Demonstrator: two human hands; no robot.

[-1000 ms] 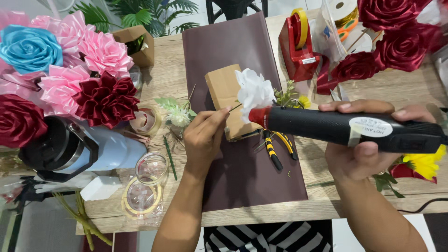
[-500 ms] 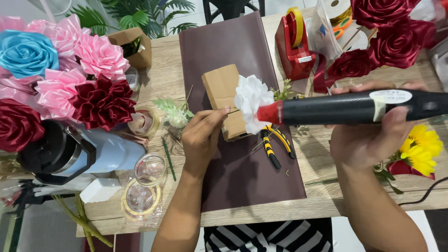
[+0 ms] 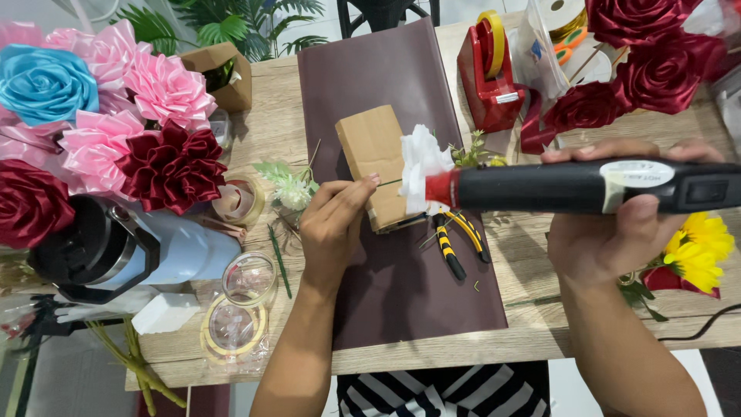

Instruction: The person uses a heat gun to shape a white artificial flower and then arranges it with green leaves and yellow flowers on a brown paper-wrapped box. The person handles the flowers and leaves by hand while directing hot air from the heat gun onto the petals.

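My right hand [image 3: 617,232] grips a black hot glue gun [image 3: 587,187] with a red nozzle, held level and pointing left. Its tip touches a small white flower [image 3: 421,161]. My left hand [image 3: 333,220] pinches the thin green stem of that flower between thumb and fingers. Both hover over a brown cardboard piece [image 3: 372,158] lying on a dark maroon paper sheet [image 3: 401,286] on the wooden table [image 3: 532,270].
Yellow-and-black pliers [image 3: 451,243] lie under the gun. Pink, blue and dark red ribbon roses [image 3: 116,116] and a blue flask [image 3: 131,251] crowd the left. Tape rolls [image 3: 239,305], a red tape dispenser [image 3: 488,73], dark red roses [image 3: 656,62] and yellow flowers [image 3: 698,247] sit around.
The glue gun has swung left and levelled out, its nozzle closing onto the white flower. My left hand has stayed on the stem.
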